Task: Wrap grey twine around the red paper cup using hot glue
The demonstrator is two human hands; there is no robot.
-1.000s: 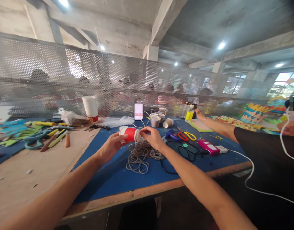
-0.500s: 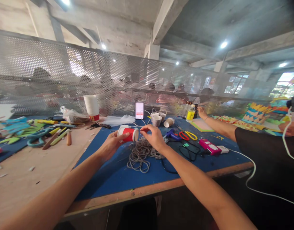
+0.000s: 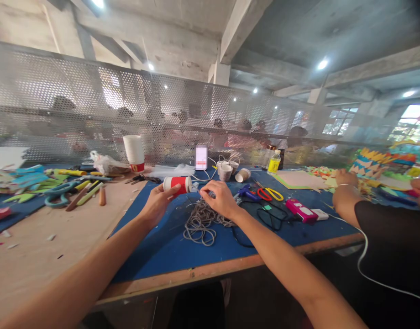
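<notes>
The people behind the perforated metal screen (image 3: pixel 155 114) are too blurred to make out beyond dark heads. The right picture edge cuts off the neighbouring person in the black sleeve (image 3: pixel 384 224), and the print on the yellow bottle label (image 3: pixel 274 165) is too small to read.

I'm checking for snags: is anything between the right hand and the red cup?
No obstacle is visible between the right hand and the cup, though a pale blur at its end is unclear. The cord lies below.

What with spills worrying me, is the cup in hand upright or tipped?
Tipped: the red-banded cup lies sideways in the left hand.
</notes>
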